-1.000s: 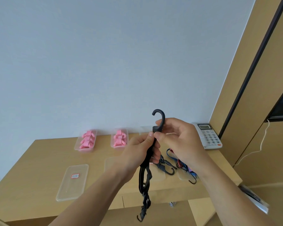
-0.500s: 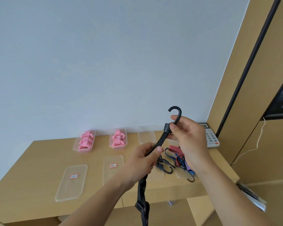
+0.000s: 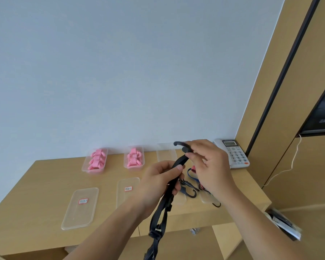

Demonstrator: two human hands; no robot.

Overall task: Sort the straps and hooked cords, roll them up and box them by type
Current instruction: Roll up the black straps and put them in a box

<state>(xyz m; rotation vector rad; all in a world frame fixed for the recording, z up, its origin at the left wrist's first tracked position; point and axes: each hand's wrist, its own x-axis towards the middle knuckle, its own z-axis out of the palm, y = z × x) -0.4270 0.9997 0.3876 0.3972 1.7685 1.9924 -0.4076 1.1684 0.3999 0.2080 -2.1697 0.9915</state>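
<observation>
I hold a black hooked cord point(image 3: 162, 207) above the wooden desk point(image 3: 36, 184). My right hand point(image 3: 210, 166) pinches its upper end just below the black hook point(image 3: 180, 144), which now points left. My left hand point(image 3: 158, 182) grips the cord lower down; the rest hangs doubled toward the desk's front edge. More hooked cords point(image 3: 192, 184), red-striped, blue and black, lie in a pile behind my hands, partly hidden. Two clear boxes point(image 3: 96, 162) point(image 3: 134, 158) at the back hold rolled pink straps.
Two clear lids with red labels point(image 3: 81, 207) point(image 3: 128, 190) lie flat on the desk. An empty clear box point(image 3: 166, 152) stands at the back by the wall. A white desk phone point(image 3: 235, 152) sits at the right rear corner. A wooden cabinet rises at the right.
My right hand has turned the hook from upright to pointing left and lowered it. My left hand stays gripping the cord; the view has shifted slightly.
</observation>
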